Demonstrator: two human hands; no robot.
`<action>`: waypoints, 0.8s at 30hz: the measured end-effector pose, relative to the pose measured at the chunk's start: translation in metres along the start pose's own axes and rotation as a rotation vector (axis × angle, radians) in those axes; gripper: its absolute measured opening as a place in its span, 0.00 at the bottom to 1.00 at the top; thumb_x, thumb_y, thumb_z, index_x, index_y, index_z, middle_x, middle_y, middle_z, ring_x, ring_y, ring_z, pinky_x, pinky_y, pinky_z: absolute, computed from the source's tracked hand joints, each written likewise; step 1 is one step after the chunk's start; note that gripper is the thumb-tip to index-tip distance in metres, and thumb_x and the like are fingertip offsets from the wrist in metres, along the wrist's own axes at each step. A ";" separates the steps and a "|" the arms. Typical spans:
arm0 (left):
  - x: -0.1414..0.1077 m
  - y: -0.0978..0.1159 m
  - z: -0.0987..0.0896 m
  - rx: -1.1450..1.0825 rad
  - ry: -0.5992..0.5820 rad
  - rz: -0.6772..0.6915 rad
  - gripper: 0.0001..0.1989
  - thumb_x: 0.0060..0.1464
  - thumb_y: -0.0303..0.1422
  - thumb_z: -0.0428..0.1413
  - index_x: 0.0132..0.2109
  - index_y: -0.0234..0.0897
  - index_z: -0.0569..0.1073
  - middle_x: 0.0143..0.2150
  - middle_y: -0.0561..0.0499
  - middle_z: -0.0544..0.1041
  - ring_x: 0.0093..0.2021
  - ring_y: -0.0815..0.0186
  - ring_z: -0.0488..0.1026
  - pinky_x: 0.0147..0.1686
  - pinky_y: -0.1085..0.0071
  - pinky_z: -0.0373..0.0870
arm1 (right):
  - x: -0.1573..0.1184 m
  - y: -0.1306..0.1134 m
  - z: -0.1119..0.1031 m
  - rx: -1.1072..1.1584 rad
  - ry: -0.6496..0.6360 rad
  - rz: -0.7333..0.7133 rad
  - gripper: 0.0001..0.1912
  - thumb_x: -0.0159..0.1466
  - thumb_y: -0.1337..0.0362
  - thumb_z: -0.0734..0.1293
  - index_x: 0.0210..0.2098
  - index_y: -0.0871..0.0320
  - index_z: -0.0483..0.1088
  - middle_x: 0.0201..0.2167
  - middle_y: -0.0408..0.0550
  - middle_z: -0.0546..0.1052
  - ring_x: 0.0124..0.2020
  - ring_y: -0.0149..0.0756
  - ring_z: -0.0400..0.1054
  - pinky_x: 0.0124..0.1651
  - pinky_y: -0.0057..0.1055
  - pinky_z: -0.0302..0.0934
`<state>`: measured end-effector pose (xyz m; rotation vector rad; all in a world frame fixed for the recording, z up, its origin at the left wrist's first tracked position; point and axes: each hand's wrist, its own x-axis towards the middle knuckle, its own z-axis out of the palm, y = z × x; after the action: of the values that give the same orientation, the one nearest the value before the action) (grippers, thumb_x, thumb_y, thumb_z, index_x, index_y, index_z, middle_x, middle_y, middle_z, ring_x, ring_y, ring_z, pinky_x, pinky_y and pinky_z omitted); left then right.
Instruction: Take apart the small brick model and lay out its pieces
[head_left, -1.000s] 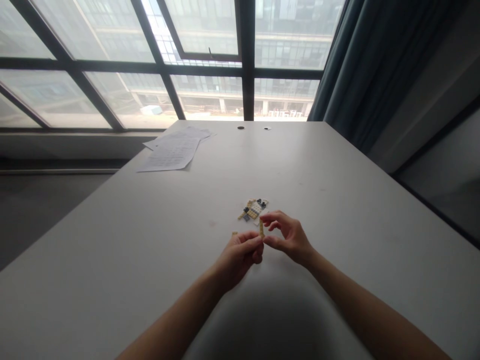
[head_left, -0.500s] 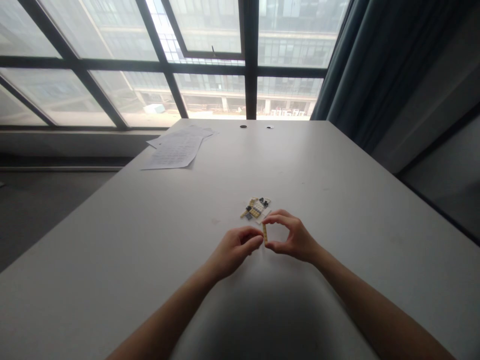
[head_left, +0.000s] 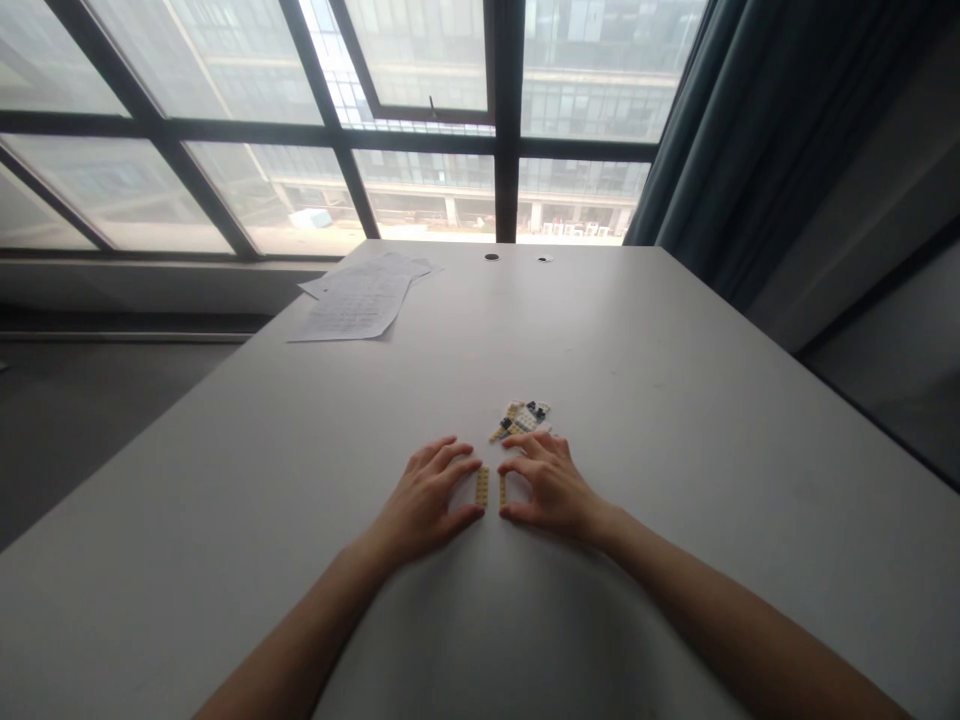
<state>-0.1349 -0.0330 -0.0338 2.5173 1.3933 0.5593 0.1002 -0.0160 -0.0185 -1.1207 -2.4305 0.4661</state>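
Between the thumb and fingertips of my left hand is a tan studded building-block plate, held by its two ends. My right hand grips a narrower tan building-block strip the same way, thumb at the near end and a finger at the far end. The two pieces stand side by side, parallel, with a small gap between them. Just beyond my right fingers lies a small pile of building-block pieces in tan, white, grey and black; my fingers partly cover its near side.
A white table stretches toward a large window. Overlapping printed paper sheets lie at the far left. Two round cable holes are near the far edge, one a dark cable hole. A dark curtain hangs on the right.
My hands have moved apart from each other and down nearer the tabletop. The left fingers have spread to hold a tan plate by its ends; the right hand shifted left with its strip.
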 end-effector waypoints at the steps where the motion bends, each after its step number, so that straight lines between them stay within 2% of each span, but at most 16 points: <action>1: 0.000 0.000 0.001 -0.003 0.005 0.000 0.23 0.52 0.44 0.57 0.54 0.42 0.71 0.58 0.43 0.69 0.62 0.48 0.57 0.60 0.49 0.54 | 0.002 -0.001 0.002 0.006 0.003 0.004 0.22 0.50 0.55 0.75 0.43 0.53 0.74 0.56 0.51 0.68 0.58 0.50 0.56 0.57 0.49 0.49; 7: -0.001 -0.003 0.003 -0.012 0.022 0.010 0.21 0.54 0.43 0.57 0.54 0.43 0.72 0.58 0.44 0.69 0.62 0.50 0.58 0.60 0.50 0.54 | 0.006 -0.004 0.009 0.052 0.031 0.027 0.21 0.51 0.56 0.75 0.44 0.53 0.74 0.56 0.51 0.69 0.57 0.48 0.57 0.57 0.48 0.48; 24: -0.001 -0.002 0.003 -0.015 0.010 -0.001 0.22 0.54 0.45 0.57 0.54 0.43 0.71 0.58 0.45 0.69 0.62 0.50 0.58 0.61 0.50 0.54 | 0.006 -0.005 0.012 0.092 0.059 0.011 0.22 0.52 0.57 0.75 0.46 0.53 0.73 0.55 0.52 0.70 0.57 0.48 0.57 0.58 0.48 0.48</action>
<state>-0.1358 -0.0331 -0.0375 2.5058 1.3880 0.5806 0.0872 -0.0159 -0.0247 -1.0944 -2.3286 0.5346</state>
